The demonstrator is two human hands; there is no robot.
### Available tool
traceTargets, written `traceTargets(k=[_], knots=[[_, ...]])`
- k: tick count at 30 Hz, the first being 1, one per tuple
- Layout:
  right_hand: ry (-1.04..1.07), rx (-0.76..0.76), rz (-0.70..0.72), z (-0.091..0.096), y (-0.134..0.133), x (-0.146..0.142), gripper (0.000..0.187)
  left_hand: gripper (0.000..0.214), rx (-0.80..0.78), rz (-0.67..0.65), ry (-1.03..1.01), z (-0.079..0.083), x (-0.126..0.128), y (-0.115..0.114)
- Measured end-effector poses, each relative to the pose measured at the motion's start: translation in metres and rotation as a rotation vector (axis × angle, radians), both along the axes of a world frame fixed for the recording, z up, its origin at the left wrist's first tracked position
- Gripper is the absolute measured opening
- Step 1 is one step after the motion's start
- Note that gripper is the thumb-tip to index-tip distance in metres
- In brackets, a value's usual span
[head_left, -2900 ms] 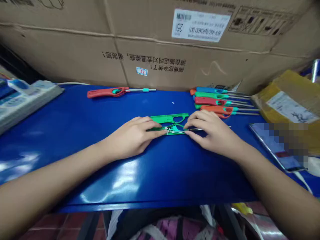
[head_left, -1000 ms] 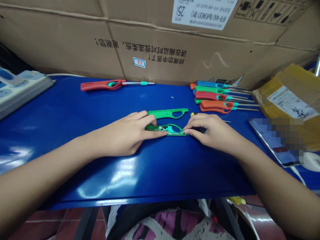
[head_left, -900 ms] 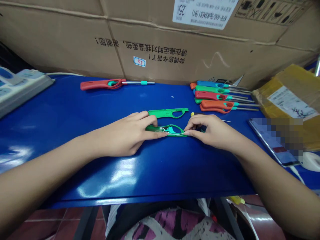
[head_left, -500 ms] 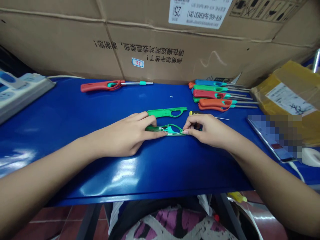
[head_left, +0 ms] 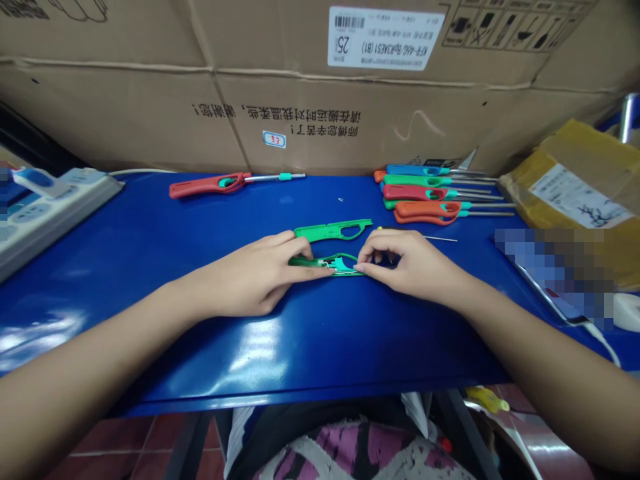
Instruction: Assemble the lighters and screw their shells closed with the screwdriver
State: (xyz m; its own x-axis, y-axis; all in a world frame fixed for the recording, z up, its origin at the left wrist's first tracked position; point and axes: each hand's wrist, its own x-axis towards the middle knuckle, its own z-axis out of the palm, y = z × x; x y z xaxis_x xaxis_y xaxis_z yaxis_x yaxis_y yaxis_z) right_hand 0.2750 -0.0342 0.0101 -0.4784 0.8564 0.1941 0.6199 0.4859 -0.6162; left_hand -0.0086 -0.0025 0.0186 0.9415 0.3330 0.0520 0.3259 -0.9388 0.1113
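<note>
The green gas lighter half-shell [head_left: 306, 262] lies on the blue worktop [head_left: 350, 347] in front of the person, its long axis running left to right, roughly parallel to the near edge. Its handle end points left, beneath the left hand [head_left: 260, 277]; its trigger-guard end points right. The open side faces up, showing a turquoise trigger [head_left: 341, 265] and a loose white wire [head_left: 346, 272] along the lower rim; the handle is glossy, with a translucent green section.

The left hand grips the handle between thumb and curled index finger. The right hand [head_left: 413, 267] has thumb and index fingertips brought together at the guard end, by the wire; whether they pinch it I cannot tell. Just beyond, nearly parallel, lies the matching green cover half [head_left: 317, 233], its guard opening also rightward.
</note>
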Motion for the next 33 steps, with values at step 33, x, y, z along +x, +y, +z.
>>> traceTargets(k=[33], knots=[[-0.195,0.322,-0.154,-0.024,0.019,0.01,0.002,0.029,-0.15,0.312,-0.445,-0.028,0.001,0.027]])
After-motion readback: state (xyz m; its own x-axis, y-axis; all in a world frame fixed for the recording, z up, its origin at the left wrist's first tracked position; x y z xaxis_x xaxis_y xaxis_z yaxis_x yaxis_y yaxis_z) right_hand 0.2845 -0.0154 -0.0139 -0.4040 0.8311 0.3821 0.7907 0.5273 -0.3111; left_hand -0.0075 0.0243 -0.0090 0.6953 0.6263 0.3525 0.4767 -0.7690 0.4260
